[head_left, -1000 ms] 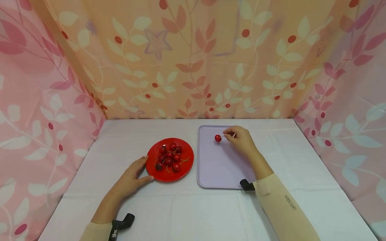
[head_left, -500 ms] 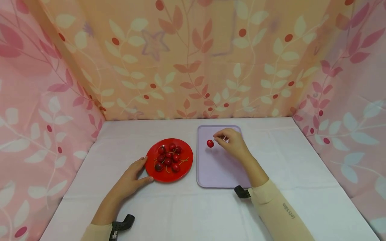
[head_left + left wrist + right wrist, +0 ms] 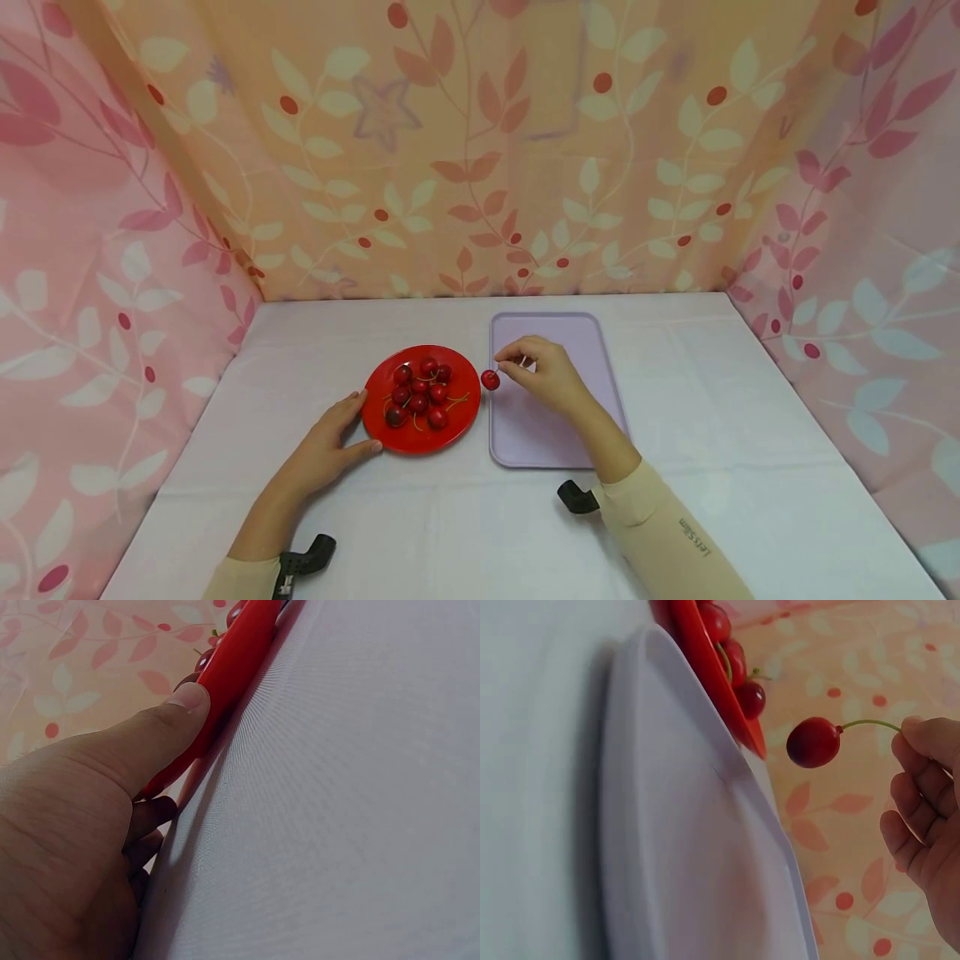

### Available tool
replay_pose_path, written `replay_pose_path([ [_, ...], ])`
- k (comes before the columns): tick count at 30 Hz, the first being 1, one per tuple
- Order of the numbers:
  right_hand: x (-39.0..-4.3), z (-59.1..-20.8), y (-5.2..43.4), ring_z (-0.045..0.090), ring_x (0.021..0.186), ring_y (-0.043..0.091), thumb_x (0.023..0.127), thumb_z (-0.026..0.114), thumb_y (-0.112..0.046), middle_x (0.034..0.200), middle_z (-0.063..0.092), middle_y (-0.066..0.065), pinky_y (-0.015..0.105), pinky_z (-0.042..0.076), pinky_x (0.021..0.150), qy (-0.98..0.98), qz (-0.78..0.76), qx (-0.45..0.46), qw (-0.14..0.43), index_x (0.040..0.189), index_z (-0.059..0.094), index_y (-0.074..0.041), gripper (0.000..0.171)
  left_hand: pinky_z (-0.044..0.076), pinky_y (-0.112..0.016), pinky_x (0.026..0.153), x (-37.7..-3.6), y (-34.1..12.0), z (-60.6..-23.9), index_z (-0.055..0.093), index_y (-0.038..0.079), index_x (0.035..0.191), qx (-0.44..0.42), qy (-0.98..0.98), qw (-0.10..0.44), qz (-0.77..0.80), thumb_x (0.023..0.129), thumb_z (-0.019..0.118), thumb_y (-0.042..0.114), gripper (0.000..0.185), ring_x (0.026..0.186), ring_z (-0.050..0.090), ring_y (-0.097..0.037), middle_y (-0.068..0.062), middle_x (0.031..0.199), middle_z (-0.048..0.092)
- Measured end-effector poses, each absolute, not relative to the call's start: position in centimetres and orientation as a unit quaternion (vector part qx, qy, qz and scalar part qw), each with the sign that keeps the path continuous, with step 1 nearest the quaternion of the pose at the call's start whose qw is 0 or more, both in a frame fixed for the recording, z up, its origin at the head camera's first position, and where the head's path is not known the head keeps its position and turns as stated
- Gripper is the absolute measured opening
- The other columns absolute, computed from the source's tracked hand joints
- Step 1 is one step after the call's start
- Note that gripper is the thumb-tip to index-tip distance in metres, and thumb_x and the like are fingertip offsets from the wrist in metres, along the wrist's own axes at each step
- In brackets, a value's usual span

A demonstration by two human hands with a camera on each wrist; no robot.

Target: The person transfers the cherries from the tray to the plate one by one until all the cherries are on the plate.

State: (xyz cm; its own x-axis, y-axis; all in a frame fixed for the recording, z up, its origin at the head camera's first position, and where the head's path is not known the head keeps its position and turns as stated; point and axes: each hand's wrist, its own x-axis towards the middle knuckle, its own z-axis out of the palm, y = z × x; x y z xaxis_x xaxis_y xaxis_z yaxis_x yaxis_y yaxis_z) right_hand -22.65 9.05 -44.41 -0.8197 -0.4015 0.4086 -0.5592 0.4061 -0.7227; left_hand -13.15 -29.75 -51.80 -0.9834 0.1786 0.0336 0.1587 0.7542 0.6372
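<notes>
My right hand [image 3: 546, 375] pinches a cherry [image 3: 490, 380] by its thin green stem, and the fruit hangs free of any surface. In the head view it is over the left edge of the lilac tray [image 3: 555, 442], close to the red plate's right rim. My left hand [image 3: 330, 437] holds the red plate [image 3: 420, 442] at its left edge, with the thumb [image 3: 176, 712] along the rim. A pile of dark red cherries [image 3: 420, 387], several with stems showing, lies in the middle of the plate.
A white cloth [image 3: 450, 533] covers the table under plate and tray. Floral curtains [image 3: 465, 150] stand behind and on both sides. Each wrist carries a black camera mount [image 3: 577, 497].
My right hand has carried the cherry left and nearer, from above the tray's upper part to beside the plate. The left hand stays at the plate's rim.
</notes>
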Motion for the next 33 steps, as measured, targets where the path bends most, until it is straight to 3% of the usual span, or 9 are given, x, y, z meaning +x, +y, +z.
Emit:
replay_pose_path([
  [8, -20.9, -43.9, 6.8, 0.063, 0.09, 0.012, 0.092, 0.076, -0.008, 0.093, 0.073, -0.005, 0.048, 0.059, 0.079, -0.819, 0.463, 0.333, 0.071, 0.1, 0.079, -0.012, 0.01, 0.026, -0.068, 0.119, -13.2, -29.7, -51.6, 0.035, 0.015, 0.161, 0.094, 0.935, 0.011, 0.341, 0.084, 0.08, 0.052, 0.096, 0.153, 0.027, -0.042, -0.017, 0.165, 0.033],
  [15, -19.3, -43.6, 5.4, 0.062, 0.09, 0.007, 0.091, 0.078, -0.01, 0.094, 0.071, -0.009, 0.043, 0.058, 0.078, -0.812, 0.453, 0.365, 0.05, 0.099, 0.078, -0.018, 0.011, 0.026, -0.068, 0.119, -13.3, -29.6, -51.7, 0.036, 0.013, 0.16, 0.097, 0.935, 0.011, 0.341, 0.084, 0.08, 0.051, 0.096, 0.153, 0.026, -0.042, -0.018, 0.165, 0.033],
  [25, -18.1, -44.1, 3.7, 0.059, 0.09, 0.011, 0.091, 0.077, -0.009, 0.095, 0.074, -0.008, 0.038, 0.056, 0.073, -0.804, 0.448, 0.388, 0.043, 0.101, 0.078, -0.011, 0.01, 0.028, -0.068, 0.118, -13.2, -30.0, -51.8, 0.035, 0.014, 0.161, 0.098, 0.936, 0.012, 0.337, 0.084, 0.08, 0.053, 0.097, 0.153, 0.027, -0.042, -0.018, 0.165, 0.033],
  [33, -17.8, -45.3, 2.8, 0.062, 0.1, 0.007, 0.092, 0.076, -0.009, 0.101, 0.072, -0.009, 0.037, 0.057, 0.086, -0.801, 0.455, 0.387, 0.013, 0.1, 0.078, -0.012, 0.009, 0.028, -0.069, 0.117, -13.2, -29.9, -51.9, 0.034, 0.016, 0.161, 0.095, 0.937, 0.014, 0.336, 0.084, 0.079, 0.054, 0.097, 0.153, 0.027, -0.042, -0.017, 0.165, 0.033],
])
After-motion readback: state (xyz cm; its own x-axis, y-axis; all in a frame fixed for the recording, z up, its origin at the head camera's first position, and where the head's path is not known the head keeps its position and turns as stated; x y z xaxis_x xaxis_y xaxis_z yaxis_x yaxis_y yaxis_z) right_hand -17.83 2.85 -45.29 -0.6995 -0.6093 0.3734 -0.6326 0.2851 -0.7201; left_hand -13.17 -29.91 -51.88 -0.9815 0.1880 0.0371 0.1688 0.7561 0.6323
